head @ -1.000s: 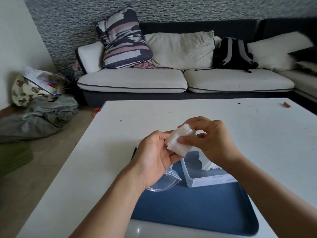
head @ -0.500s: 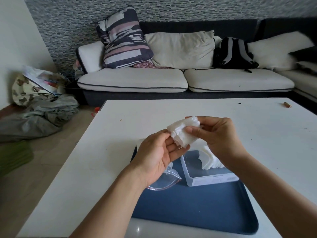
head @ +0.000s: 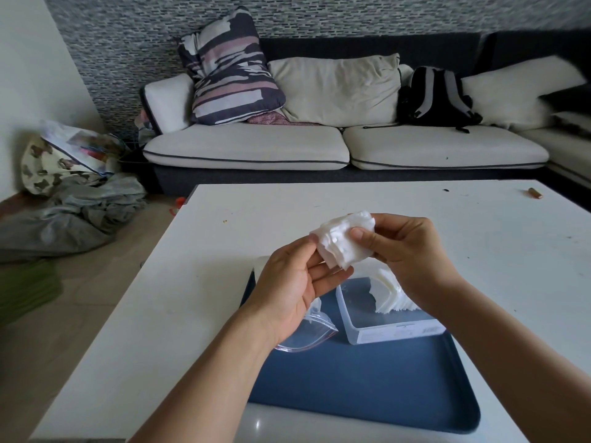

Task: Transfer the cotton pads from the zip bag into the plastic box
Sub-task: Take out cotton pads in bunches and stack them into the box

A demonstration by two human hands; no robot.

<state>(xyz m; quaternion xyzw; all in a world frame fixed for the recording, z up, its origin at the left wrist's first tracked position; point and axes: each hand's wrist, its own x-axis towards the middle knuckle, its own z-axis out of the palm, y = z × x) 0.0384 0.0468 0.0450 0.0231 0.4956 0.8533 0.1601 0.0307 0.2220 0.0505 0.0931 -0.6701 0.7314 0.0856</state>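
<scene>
both hands (head: 412,251) pinch a soft, ragged-edged wad of cotton pads (head: 343,243).

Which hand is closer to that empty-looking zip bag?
Left. The left hand hangs right over the zip bag; the right hand is over the plastic box.

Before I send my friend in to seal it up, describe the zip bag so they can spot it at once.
On the white table lies a dark blue tray. At the tray's left edge, under the left hand, lies the zip bag. Unlike the stiff frosted plastic box to its right, it is clear, limp film with a reddish zip strip, its mouth gaping open.
</scene>
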